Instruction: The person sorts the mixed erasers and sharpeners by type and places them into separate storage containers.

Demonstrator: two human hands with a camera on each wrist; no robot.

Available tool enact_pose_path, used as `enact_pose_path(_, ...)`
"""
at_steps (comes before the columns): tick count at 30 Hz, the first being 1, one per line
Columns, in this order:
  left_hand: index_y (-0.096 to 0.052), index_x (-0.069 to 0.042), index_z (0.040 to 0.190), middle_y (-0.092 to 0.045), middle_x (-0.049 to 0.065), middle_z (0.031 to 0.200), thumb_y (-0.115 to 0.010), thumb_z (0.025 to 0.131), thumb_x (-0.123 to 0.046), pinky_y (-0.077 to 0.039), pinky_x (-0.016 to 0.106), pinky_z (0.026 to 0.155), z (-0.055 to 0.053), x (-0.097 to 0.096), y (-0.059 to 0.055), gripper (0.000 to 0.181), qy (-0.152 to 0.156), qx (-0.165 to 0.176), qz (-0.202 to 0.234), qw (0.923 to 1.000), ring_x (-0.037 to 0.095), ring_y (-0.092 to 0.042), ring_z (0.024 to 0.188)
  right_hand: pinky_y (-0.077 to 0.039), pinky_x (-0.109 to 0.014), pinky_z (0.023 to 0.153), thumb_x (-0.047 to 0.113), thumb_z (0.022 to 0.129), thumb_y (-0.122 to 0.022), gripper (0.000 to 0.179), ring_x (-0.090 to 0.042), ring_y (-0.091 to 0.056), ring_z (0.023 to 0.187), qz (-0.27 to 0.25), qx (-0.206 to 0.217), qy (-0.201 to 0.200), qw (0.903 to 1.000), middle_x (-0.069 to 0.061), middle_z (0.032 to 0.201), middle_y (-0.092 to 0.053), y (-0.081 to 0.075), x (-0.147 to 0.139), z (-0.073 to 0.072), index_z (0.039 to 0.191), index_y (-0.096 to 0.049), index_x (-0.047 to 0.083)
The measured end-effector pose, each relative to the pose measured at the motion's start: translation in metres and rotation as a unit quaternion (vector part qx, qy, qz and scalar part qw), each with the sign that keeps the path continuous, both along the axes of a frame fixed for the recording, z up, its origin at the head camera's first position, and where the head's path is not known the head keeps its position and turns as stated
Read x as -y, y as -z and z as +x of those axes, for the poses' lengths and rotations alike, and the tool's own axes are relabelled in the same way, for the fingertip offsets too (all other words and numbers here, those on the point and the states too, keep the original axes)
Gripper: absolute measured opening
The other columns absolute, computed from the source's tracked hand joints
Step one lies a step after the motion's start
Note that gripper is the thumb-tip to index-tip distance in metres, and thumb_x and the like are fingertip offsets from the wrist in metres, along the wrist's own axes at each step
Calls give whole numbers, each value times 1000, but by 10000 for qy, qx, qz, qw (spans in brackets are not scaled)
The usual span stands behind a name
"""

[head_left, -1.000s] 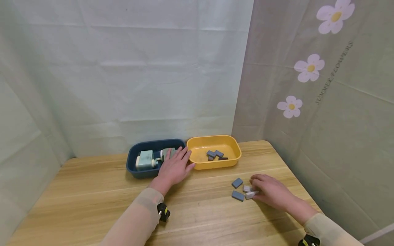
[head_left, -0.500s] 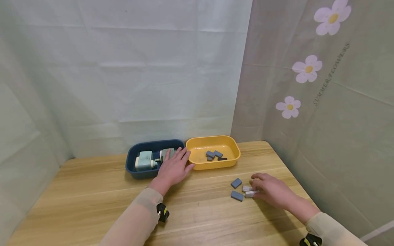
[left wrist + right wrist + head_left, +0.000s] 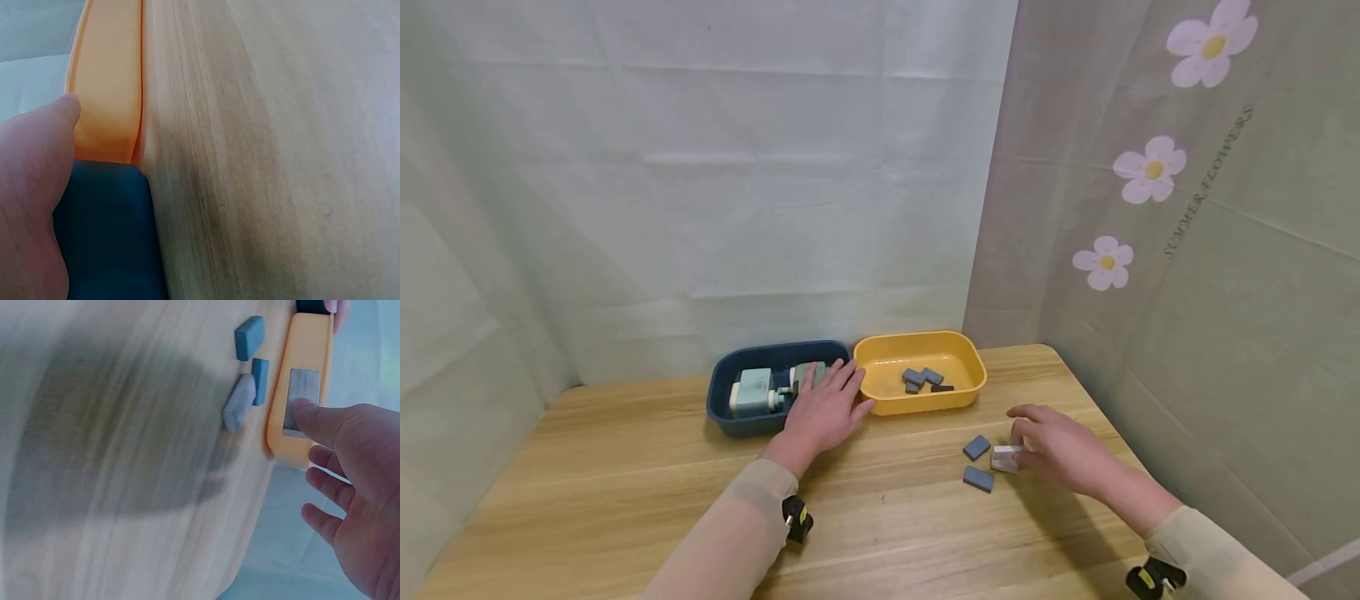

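My right hand [image 3: 1063, 450] pinches a small light grey rectangular block [image 3: 304, 387] between thumb and fingers, above the table. Beneath it lies another light grey block [image 3: 240, 403], beside two blue-grey blocks [image 3: 977, 447] on the wood. My left hand [image 3: 823, 408] lies with fingers spread over the right end of the navy basket [image 3: 737, 427]. Its thumb reaches the near rim of the yellow basket [image 3: 925, 405]. Several dark and blue-grey blocks [image 3: 913, 377] lie in the yellow basket. The navy one holds a pale blue pump bottle [image 3: 752, 392] and a grey-green bottle [image 3: 808, 375], partly hidden by my fingers.
Both baskets stand side by side at the back of the wooden table [image 3: 625, 483]. Behind them hangs a pale curtain [image 3: 737, 167]. A flower-printed curtain [image 3: 1225, 333] runs along the table's right edge.
My right hand has taken one light grey block and raised it slightly off the table, over the other light grey one. My left hand has stayed where it was.
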State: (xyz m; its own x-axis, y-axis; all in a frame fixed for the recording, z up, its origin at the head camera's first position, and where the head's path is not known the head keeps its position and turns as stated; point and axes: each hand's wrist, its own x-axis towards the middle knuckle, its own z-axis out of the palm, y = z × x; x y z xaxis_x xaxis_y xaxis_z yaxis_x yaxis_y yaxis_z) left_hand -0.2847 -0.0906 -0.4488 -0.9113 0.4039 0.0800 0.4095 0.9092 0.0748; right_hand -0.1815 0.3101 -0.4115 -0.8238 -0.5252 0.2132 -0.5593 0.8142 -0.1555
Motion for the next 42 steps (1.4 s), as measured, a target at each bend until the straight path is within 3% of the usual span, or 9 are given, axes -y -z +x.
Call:
enact_pose_path(22,-38,-17,174,-27,7,182,-43,116,-61,-5,66,134,4,2,-3,73,11,-78,18,10000,31,-19,169,-58,-60,100,16,93,-93,24,-42,-70,122,-35,-694,108,9975,-16,138,-71,-33,10,-28,92,-69,22)
enact_pose_path(32,-38,-17,174,-27,7,182,-43,116,-62,-5,66,134,5,0,-3,74,38,-57,-3,10000,32,-20,169,-60,-59,96,20,97,-88,22,-41,-69,122,-105,-990,371,9943,-18,138,-71,-36,23,-43,95,-67,17)
enact_pose_path(42,-38,-18,174,-26,6,182,-43,115,-63,-6,66,134,4,0,-3,74,7,-79,-40,10000,31,-19,169,-58,-60,98,17,98,-87,22,-41,-69,118,-395,-1512,271,9873,-18,131,-72,-36,39,-66,94,-66,10)
